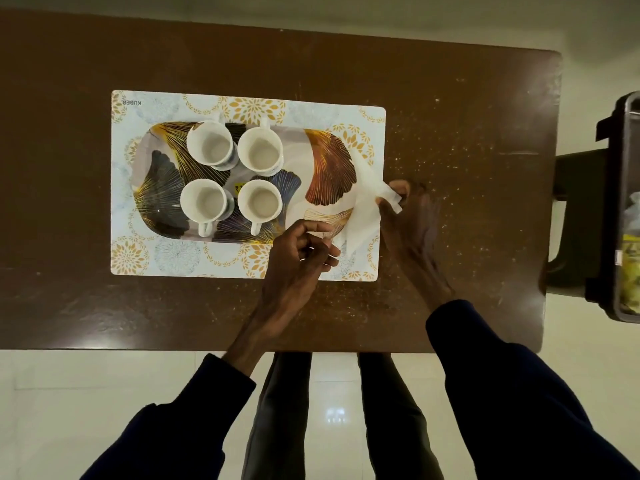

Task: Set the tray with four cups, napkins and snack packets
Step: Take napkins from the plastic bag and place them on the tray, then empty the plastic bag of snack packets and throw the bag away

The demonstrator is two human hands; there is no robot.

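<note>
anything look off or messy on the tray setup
Only the napkin: unfolded and crumpled, draped over the tray's right end, held by both hands, left and right. The four cups stand upright.

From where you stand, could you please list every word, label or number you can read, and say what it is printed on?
"KUBER": printed on the far left corner of the placemat, upside down from this view.
Yellow sticker on the tray, between the near cups: one dark symbol, too partly hidden to read.
Label in the black bin: too blurred.
</note>
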